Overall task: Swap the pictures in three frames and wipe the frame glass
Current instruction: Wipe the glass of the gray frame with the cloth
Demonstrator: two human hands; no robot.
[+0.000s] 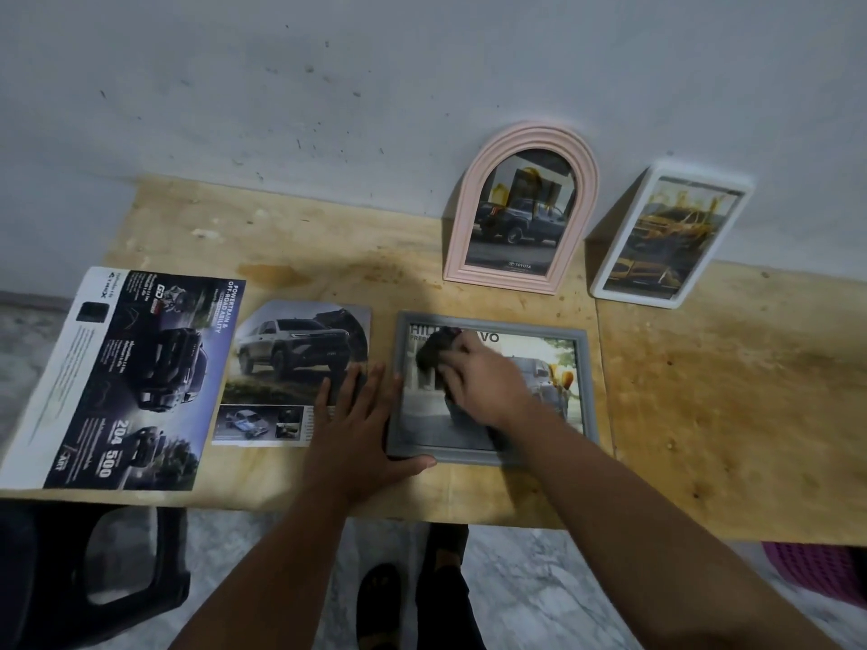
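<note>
A grey rectangular frame (583,382) lies flat on the wooden table (727,391), holding a car picture. My right hand (483,382) rests on its glass, shut on a dark cloth (434,351). My left hand (361,415) lies flat with fingers spread at the frame's left edge, thumb along its front edge. A pink arched frame (520,208) and a white rectangular frame (671,236) lean against the wall behind, each with a car picture. A loose car picture (291,363) lies left of the grey frame, partly under my left hand.
A large car brochure sheet (122,382) lies at the table's left end, over the edge. A dark plastic chair (94,570) stands below at the left, a pink basket (821,570) below at the right. My feet show on the marble floor.
</note>
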